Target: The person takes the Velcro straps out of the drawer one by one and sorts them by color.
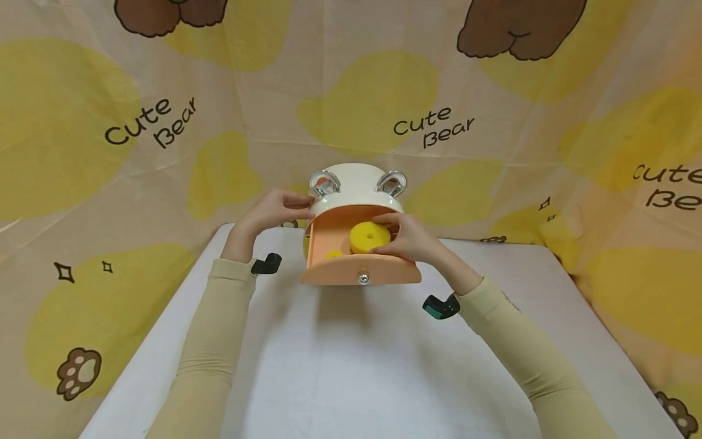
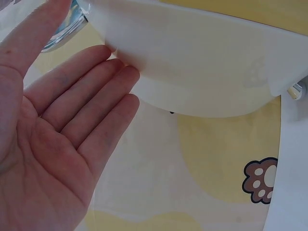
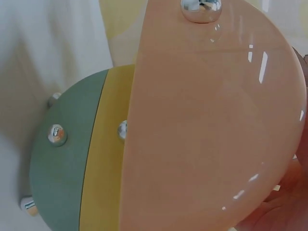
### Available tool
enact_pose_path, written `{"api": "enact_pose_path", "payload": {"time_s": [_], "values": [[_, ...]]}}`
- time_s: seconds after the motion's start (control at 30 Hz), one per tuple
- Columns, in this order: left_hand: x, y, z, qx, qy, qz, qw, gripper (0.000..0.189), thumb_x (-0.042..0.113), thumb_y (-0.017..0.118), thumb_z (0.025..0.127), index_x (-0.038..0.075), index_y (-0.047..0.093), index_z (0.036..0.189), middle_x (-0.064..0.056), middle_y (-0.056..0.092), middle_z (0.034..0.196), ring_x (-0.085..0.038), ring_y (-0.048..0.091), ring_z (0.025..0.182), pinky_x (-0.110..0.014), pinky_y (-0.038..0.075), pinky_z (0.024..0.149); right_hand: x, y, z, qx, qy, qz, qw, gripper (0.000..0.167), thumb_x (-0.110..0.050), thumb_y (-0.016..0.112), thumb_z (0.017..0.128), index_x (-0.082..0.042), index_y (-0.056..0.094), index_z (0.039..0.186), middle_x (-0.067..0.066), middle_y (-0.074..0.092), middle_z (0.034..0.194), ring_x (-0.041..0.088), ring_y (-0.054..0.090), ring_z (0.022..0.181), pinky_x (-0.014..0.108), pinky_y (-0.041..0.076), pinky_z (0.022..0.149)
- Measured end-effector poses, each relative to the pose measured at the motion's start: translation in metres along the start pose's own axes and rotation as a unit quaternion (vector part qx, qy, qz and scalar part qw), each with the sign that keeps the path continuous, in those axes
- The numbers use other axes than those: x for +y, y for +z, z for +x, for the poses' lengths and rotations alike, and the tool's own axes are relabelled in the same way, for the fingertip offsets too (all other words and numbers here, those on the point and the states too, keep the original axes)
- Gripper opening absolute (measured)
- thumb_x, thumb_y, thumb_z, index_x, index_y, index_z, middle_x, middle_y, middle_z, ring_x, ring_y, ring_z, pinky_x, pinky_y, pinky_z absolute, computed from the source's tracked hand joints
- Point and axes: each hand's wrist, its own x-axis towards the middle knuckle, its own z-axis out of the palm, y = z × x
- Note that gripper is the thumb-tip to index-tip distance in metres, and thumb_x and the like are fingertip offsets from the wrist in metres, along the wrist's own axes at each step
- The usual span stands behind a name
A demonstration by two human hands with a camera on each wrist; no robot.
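Observation:
A small rounded white cabinet (image 1: 356,184) with two shiny silver ear-shaped loops stands at the back of the table. Its orange top drawer (image 1: 331,272) is pulled out, with a silver knob on the front. In it, my right hand (image 1: 410,236) grips a thick yellow disc (image 1: 363,236) with a small hole in its middle, thumb on the near side and fingers on the far side. My left hand (image 1: 276,209) touches the cabinet's left side, near the ear. The left wrist view shows those fingers (image 2: 108,110) straight against the white shell.
Another small yellow piece (image 1: 333,254) lies in the drawer's left part, partly hidden by the drawer front. Below the orange drawer, the right wrist view shows a yellow drawer front (image 3: 103,159) and a green one (image 3: 65,168) with silver knobs. A printed cloth (image 1: 351,110) hangs behind the white table (image 1: 329,378).

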Motion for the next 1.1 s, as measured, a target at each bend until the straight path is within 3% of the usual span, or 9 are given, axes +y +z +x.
{"api": "enact_pose_path", "payload": {"time_s": [0.13, 0.5, 0.73, 1.1], "values": [[-0.001, 0.0, 0.0, 0.0, 0.005, 0.003, 1.0, 0.057, 0.043, 0.077, 0.076, 0.016, 0.064, 0.125, -0.004, 0.065, 0.123, -0.019, 0.06, 0.115, -0.04, 0.049, 0.095, 0.0, -0.003, -0.003, 0.006, 0.007, 0.014, 0.9999, 0.072, -0.026, 0.083, 0.072, -0.005, 0.053, 0.134, 0.012, 0.057, 0.129, 0.028, 0.062, 0.106, 0.038, 0.053, 0.091], [0.012, 0.002, -0.007, -0.002, 0.0, -0.003, 1.0, 0.051, 0.028, 0.074, 0.083, 0.007, 0.061, 0.128, -0.011, 0.062, 0.127, -0.027, 0.057, 0.119, -0.045, 0.046, 0.098, 0.004, -0.013, -0.01, 0.015, 0.029, 0.041, 0.9986, 0.072, -0.031, 0.083, 0.071, -0.011, 0.054, 0.134, 0.01, 0.057, 0.13, 0.031, 0.059, 0.111, 0.04, 0.053, 0.093], [0.002, 0.002, -0.004, 0.003, 0.018, 0.001, 0.9998, 0.055, 0.039, 0.074, 0.081, 0.014, 0.062, 0.127, -0.006, 0.063, 0.127, -0.022, 0.058, 0.118, -0.042, 0.048, 0.097, 0.008, -0.026, -0.017, 0.025, 0.044, 0.065, 0.9966, 0.071, -0.028, 0.082, 0.073, -0.009, 0.052, 0.134, 0.01, 0.055, 0.133, 0.033, 0.056, 0.115, 0.043, 0.051, 0.094], [-0.002, 0.005, -0.004, 0.017, 0.043, -0.009, 0.9989, 0.052, 0.036, 0.076, 0.08, 0.012, 0.064, 0.125, -0.008, 0.064, 0.125, -0.025, 0.06, 0.116, -0.042, 0.05, 0.095, 0.017, -0.043, -0.038, 0.06, 0.046, 0.068, 0.9948, 0.074, -0.028, 0.081, 0.074, -0.007, 0.049, 0.137, 0.011, 0.052, 0.136, 0.034, 0.054, 0.118, 0.045, 0.051, 0.094]]}}
